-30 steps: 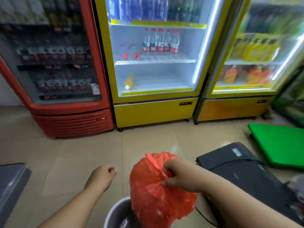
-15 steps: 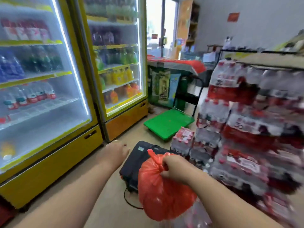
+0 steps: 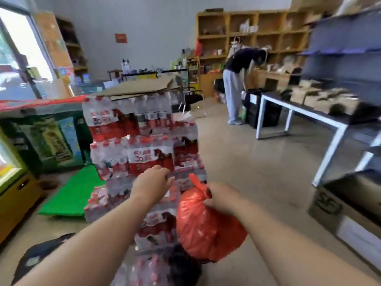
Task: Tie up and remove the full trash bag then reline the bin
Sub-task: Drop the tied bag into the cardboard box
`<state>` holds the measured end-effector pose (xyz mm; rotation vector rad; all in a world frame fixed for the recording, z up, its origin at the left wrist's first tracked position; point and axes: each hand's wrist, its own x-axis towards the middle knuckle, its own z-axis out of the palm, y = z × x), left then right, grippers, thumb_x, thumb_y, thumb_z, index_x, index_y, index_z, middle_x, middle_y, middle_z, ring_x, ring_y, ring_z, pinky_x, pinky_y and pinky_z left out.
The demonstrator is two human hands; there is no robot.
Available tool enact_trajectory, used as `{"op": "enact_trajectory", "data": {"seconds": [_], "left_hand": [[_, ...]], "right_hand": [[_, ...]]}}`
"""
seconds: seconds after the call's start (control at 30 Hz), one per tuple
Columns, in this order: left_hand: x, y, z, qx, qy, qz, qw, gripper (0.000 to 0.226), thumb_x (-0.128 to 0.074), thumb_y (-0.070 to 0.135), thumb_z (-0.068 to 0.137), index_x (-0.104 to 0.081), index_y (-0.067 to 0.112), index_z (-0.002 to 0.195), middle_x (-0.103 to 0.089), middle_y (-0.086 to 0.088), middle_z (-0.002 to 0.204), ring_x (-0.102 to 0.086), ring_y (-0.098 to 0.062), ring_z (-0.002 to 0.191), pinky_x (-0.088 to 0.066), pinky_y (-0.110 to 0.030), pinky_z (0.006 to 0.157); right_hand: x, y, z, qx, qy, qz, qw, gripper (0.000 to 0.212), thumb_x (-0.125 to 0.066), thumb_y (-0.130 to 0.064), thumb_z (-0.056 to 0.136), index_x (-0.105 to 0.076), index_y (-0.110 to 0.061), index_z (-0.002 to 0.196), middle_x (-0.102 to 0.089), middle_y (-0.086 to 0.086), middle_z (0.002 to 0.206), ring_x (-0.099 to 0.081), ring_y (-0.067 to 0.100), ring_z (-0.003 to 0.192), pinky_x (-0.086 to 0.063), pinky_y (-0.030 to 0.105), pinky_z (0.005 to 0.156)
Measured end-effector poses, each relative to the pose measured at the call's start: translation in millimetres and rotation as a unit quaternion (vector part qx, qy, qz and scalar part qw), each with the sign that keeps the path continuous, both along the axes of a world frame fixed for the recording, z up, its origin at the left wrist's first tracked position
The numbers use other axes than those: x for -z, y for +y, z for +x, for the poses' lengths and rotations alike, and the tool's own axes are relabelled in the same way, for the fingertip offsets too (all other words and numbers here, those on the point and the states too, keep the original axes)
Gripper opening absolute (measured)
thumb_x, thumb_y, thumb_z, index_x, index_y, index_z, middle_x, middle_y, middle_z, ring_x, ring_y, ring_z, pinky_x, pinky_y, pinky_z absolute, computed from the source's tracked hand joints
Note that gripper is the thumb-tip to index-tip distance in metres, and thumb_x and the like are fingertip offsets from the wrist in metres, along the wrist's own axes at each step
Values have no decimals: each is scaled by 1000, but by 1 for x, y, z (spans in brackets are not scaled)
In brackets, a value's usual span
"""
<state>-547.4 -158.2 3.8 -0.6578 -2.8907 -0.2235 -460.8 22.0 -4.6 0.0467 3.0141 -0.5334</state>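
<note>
A full red trash bag (image 3: 206, 226) hangs in the air low in the middle of the head view, its neck gathered into a twisted tail at the top. My right hand (image 3: 223, 200) grips that gathered neck and carries the bag. My left hand (image 3: 151, 183) is stretched forward to the left of the bag, fingers loosely curled, holding nothing, in front of the stacked water bottles. The bin is not in view.
A tall stack of shrink-wrapped water bottle packs (image 3: 142, 141) stands right ahead, with more packs on the floor. A green platform cart (image 3: 72, 197) lies left. A white-framed table (image 3: 309, 116) and cardboard boxes (image 3: 346, 207) stand right. A person (image 3: 237, 83) bends over at the back.
The view has swung right, from the drink fridges to the shop floor. The red bag has come up out of the bin and travels with my right hand; my left hand stays free.
</note>
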Motion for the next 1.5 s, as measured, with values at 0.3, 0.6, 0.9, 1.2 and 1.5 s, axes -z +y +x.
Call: {"op": "enact_trajectory", "data": {"seconds": [0.3,0.6,0.9,1.2,1.5], "left_hand": [[8,330,42,198,-2,19,980,40,-46,42,92,-56,21,125,-56,-3,130,-55,-25,117,-43,-36,96],[23,584,121,341,-6,3,940,42,-44,44,92,-53,23,129,-53,1,133,-52,-21,121,-40,-34,97],[40,731,137,453,-9,-19,891,37,-45,45,92,-61,20,114,-61,-1,118,-58,-21,108,-46,-35,89],[71,828,97,529,-13,-59,847,36,-44,45,92,-61,19,110,-61,-1,112,-57,-20,103,-45,-34,85],[94,847,80,581,-13,-66,811,34,-43,44,93,-61,18,107,-62,-3,108,-58,-23,101,-46,-37,87]], "right_hand": [[-8,289,104,225,12,20,974,31,-57,-28,87,-59,-11,113,-60,14,123,-55,31,115,-43,33,91],[-8,496,230,421,4,29,907,8,-56,-26,87,-57,-18,87,-66,9,107,-60,29,100,-41,30,74],[6,612,288,571,0,34,820,39,-59,-23,87,-31,-24,59,-67,14,108,-60,31,103,-40,30,74],[40,680,267,665,9,21,747,39,-59,-21,86,-33,-24,58,-68,15,105,-61,34,100,-44,33,77],[74,684,236,710,19,2,704,21,-59,-21,89,-62,-6,103,-65,18,114,-59,36,107,-45,36,85]]}}
